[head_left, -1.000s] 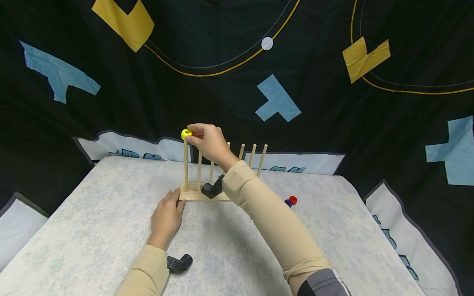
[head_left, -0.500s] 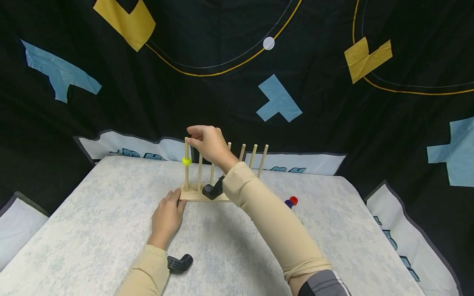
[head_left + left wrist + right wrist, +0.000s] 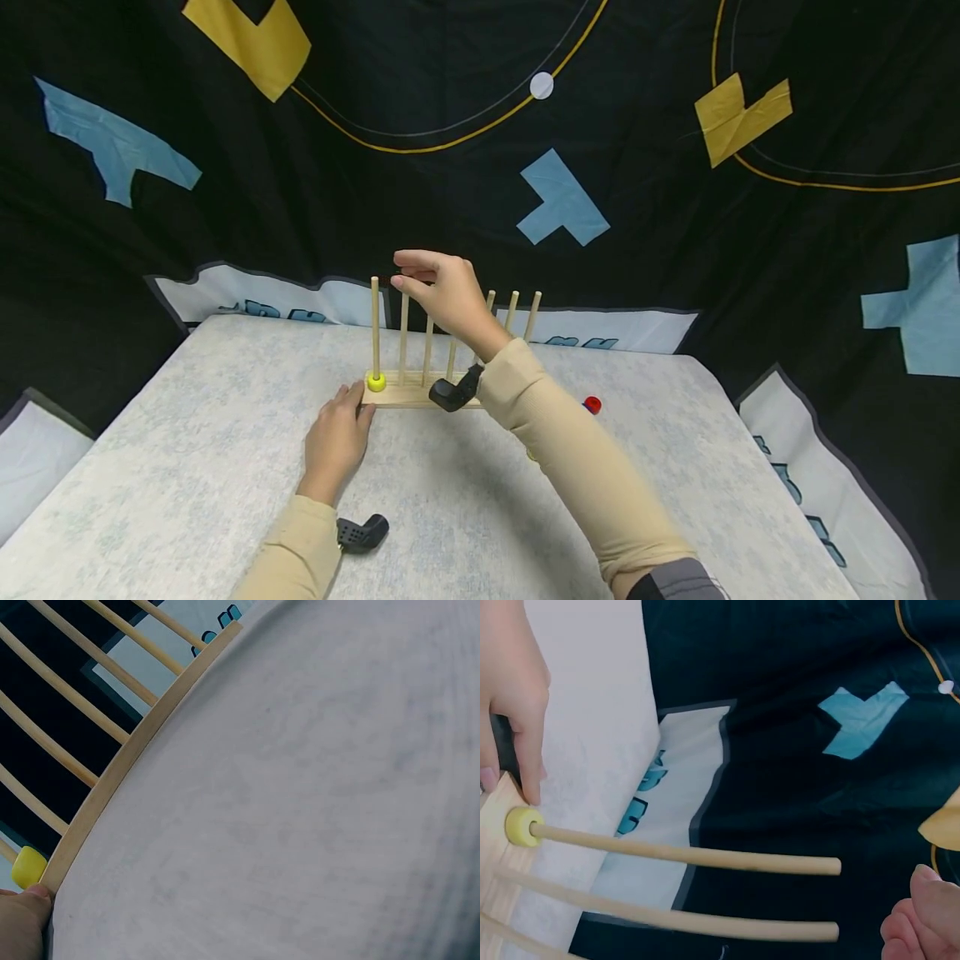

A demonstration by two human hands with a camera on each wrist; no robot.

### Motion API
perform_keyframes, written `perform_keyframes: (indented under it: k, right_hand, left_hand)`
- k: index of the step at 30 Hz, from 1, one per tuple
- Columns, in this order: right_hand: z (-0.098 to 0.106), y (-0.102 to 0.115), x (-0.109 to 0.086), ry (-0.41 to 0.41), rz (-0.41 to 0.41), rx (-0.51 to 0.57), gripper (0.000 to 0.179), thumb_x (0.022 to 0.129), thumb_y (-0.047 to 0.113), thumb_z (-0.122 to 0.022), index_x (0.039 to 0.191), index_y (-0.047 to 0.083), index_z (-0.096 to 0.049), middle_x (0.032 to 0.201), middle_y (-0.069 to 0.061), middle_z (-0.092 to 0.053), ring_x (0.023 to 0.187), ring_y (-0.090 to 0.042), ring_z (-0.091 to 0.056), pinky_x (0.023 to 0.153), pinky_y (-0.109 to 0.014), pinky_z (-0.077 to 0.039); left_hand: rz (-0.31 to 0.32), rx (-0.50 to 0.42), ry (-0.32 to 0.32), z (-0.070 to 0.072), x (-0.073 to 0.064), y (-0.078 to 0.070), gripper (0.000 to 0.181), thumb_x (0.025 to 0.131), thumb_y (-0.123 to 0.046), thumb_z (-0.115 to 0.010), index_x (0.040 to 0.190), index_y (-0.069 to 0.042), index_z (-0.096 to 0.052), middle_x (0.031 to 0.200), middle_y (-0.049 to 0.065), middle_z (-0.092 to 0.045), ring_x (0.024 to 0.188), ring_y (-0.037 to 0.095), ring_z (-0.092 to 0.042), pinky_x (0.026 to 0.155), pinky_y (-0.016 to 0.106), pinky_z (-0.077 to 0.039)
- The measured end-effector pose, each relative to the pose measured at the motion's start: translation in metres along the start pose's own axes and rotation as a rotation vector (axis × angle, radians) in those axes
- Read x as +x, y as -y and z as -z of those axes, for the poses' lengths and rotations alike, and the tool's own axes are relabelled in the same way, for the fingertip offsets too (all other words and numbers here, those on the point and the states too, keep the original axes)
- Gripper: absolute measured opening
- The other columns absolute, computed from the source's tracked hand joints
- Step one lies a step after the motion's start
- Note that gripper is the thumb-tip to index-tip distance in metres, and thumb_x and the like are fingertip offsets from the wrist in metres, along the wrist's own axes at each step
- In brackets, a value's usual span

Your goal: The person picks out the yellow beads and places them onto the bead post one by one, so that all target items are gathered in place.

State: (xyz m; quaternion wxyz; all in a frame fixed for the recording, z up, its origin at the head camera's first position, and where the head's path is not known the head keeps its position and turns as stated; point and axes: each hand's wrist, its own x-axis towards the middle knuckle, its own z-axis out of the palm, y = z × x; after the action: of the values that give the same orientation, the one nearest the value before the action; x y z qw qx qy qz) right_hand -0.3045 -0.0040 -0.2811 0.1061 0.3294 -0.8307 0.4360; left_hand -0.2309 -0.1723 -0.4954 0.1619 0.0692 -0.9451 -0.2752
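A wooden peg stand (image 3: 408,398) with a row of upright dowels stands at the back of the table. Down at the foot of its leftmost dowel (image 3: 375,325) sits a yellow bead (image 3: 377,382), threaded on and resting against the base. My left hand (image 3: 333,446) grips the left end of that base, thumb at the front edge and fingers around the corner, close beside the bead. Above the dowels, my right hand (image 3: 450,296) is raised with bent, relaxed fingers and holds nothing. In the right wrist view its fingertips (image 3: 924,874) are apart from the dowel tips.
Right of the stand, a red bead (image 3: 592,405) lies on the table with a blue one mostly hidden beside it. A small yellowish piece (image 3: 532,454) peeks out by the right sleeve. A black curtain (image 3: 420,208) hangs behind the table.
The yellow bead, first between the right fingers at the top of the leftmost dowel, was let go and slid down to the base. The right hand then moved rightward. The left hand stays put.
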Motion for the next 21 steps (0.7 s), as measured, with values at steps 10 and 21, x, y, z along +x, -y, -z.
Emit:
perform_keyframes:
  k: [10, 21]
  right_hand:
    - [0.028, -0.017, -0.032, -0.052, 0.028, 0.023, 0.036, 0.093, 0.021, -0.071, 0.127, 0.012, -0.067, 0.123, -0.003, -0.071, 0.107, -0.012, -0.07, 0.092, -0.027, -0.058]
    - [0.064, -0.05, -0.078, -0.102, -0.002, 0.061, 0.037, 0.093, 0.02, -0.07, 0.128, 0.008, -0.066, 0.125, -0.005, -0.07, 0.108, -0.016, -0.067, 0.095, -0.033, -0.057]
  left_hand:
    - [0.008, 0.0, 0.009, 0.002, -0.001, -0.001, 0.05, 0.103, -0.027, -0.055, 0.146, -0.003, -0.046, 0.149, 0.028, -0.044, 0.134, 0.049, -0.047, 0.098, 0.069, -0.045]
    - [0.009, 0.002, 0.014, 0.001, -0.002, -0.004, 0.051, 0.103, -0.027, -0.054, 0.148, -0.004, -0.045, 0.151, 0.024, -0.044, 0.137, 0.047, -0.045, 0.099, 0.07, -0.044]
